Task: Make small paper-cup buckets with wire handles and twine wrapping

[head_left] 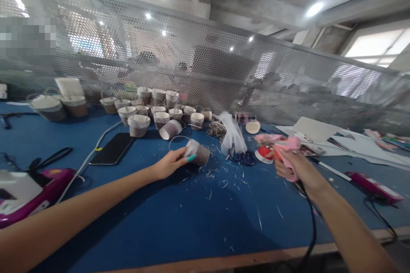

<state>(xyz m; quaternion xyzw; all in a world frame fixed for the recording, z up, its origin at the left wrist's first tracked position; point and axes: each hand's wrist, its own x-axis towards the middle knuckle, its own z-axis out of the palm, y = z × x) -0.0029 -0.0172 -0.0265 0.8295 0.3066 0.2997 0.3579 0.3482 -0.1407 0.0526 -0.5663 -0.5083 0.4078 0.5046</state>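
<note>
Both hands [171, 163] partly hide their holds: small bucket [201, 155], pink glue gun [292, 141].

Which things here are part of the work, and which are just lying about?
Seemingly part of the work:
small bucket, in the left hand
pink corded tool, in the right hand
similar buckets, clustered behind

Probably just lying about:
black phone
black strap

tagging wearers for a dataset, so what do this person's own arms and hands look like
The left forearm and right forearm are bare as far as they show: no sleeves, watch or bracelet visible. Neither the left hand nor the right hand wears a glove. The left thumbnail is long and teal; the right hand's nails are too unclear to tell.
</note>
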